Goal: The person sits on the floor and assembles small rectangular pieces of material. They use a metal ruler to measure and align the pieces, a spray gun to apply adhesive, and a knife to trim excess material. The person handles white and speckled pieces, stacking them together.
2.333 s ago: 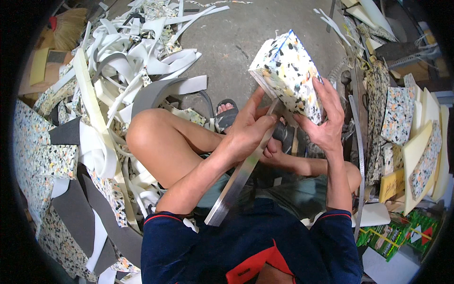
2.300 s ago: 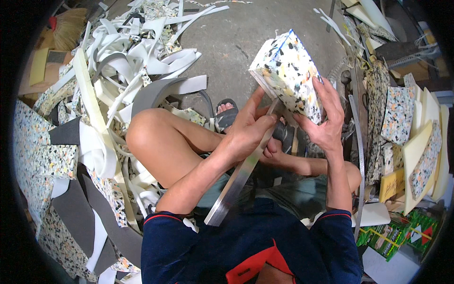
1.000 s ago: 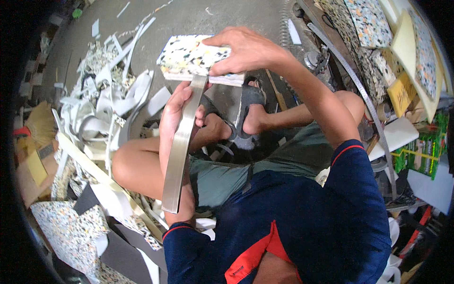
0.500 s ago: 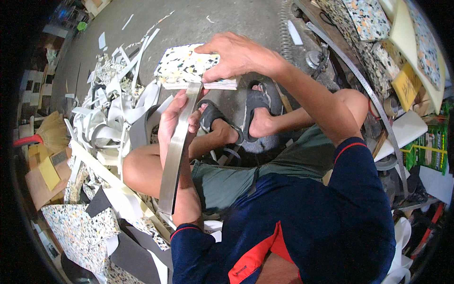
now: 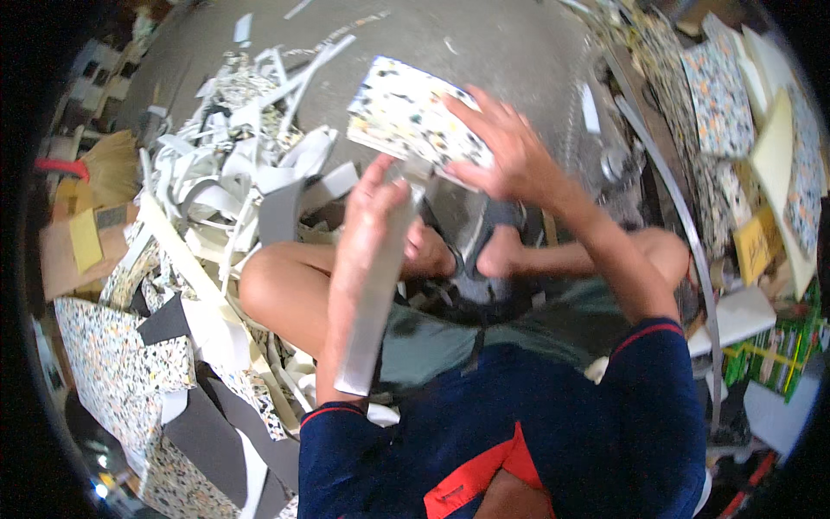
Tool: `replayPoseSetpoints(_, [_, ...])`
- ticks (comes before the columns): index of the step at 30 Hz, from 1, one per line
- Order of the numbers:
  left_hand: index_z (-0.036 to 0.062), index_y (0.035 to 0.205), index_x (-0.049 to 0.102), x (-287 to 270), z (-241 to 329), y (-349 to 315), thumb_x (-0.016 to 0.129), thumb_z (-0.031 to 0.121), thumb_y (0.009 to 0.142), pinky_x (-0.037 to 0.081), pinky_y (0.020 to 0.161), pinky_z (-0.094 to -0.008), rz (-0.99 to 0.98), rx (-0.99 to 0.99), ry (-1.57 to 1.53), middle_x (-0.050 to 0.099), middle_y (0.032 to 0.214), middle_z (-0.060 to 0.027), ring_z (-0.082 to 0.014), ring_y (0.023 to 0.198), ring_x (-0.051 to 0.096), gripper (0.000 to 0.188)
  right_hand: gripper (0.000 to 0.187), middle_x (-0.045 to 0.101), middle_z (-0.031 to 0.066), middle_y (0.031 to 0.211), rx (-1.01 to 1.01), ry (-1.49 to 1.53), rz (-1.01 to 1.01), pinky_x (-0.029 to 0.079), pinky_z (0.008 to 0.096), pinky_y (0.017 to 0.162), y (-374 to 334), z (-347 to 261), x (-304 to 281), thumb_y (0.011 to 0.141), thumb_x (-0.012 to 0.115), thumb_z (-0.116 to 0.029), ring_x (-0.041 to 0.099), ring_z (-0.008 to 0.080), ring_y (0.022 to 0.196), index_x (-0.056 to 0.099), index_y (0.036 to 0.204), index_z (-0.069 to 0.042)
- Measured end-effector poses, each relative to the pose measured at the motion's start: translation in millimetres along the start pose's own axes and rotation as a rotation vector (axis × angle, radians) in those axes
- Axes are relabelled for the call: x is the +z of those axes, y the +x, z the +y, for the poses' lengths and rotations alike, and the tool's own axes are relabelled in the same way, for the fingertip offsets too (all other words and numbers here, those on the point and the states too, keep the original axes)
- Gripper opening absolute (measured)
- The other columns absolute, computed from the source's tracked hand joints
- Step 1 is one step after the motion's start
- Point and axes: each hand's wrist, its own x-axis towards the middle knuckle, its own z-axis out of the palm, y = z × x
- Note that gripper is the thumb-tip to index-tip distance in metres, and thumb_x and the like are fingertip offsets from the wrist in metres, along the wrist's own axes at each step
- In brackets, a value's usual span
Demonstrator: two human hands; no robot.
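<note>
Ahead of me, a block of speckled foam (image 5: 402, 108), white with black and yellow flecks, is tilted above the floor. My right hand (image 5: 512, 156) grips its right side, fingers on the top face and thumb at the near edge. My left hand (image 5: 373, 203) is wrapped round a long, flat metal strip (image 5: 378, 294), perhaps a blade; blur hides its edge. The strip lies along my left forearm toward my body. Its far end meets or nearly meets the near side of the foam; actual contact cannot be made out.
White and grey foam offcuts (image 5: 207, 190) are heaped left of my legs. Speckled sheets (image 5: 130, 355) lie nearer, below a straw broom (image 5: 112, 169). On the right, a long curved metal strip (image 5: 683, 208) runs past stacked foam sheets (image 5: 722, 99). My sandalled feet rest below the block.
The foam block has turned clockwise and shifted right with my right hand. My left hand and the metal strip have also moved right. The whole view has shifted somewhat and is blurrier.
</note>
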Motion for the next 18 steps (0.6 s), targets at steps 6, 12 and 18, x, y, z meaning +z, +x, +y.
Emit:
replayPoseSetpoints(6, [0.0069,0.161,0.009,31.9,-17.2,-2.7,0.05,0.005,0.098,0.05,0.046,-0.0277,0.006,0.313,0.287,0.053,0.143,-0.026,-0.0162,0.055,0.062,0.076,0.108,0.028,0.0403,0.154,-0.143,0.134,0.16,0.028,0.0569,0.117,1.3,-8.5,-35.4,0.077,0.079,-0.06,0.031,0.0521,0.145,0.033,0.151,0.003])
replayPoseSetpoints(12, [-0.0019,0.159,0.012,34.0,-26.3,-4.6,0.051,0.002,0.093,0.054,0.087,-0.038,0.014,0.535,0.649,0.044,0.149,-0.0312,-0.0322,0.098,0.069,0.077,0.107,0.034,0.038,0.152,-0.191,0.231,0.29,0.036,0.0504,0.115,15.1,-33.0,-47.9,0.078,0.083,-0.049,0.039,0.0509,0.141,0.029,0.153,0.004])
replayPoseSetpoints(18, [-0.0039,0.159,0.012,34.6,-29.5,-0.9,0.05,0.0,0.093,0.038,0.112,-0.0434,-0.006,0.629,0.69,0.04,0.151,-0.0343,-0.0428,0.142,0.042,0.076,0.113,0.041,0.0292,0.151,-0.133,0.268,0.289,0.047,0.0464,0.109,6.9,-26.5,-39.5,0.073,0.092,-0.032,0.049,0.0362,0.137,0.023,0.155,0.006])
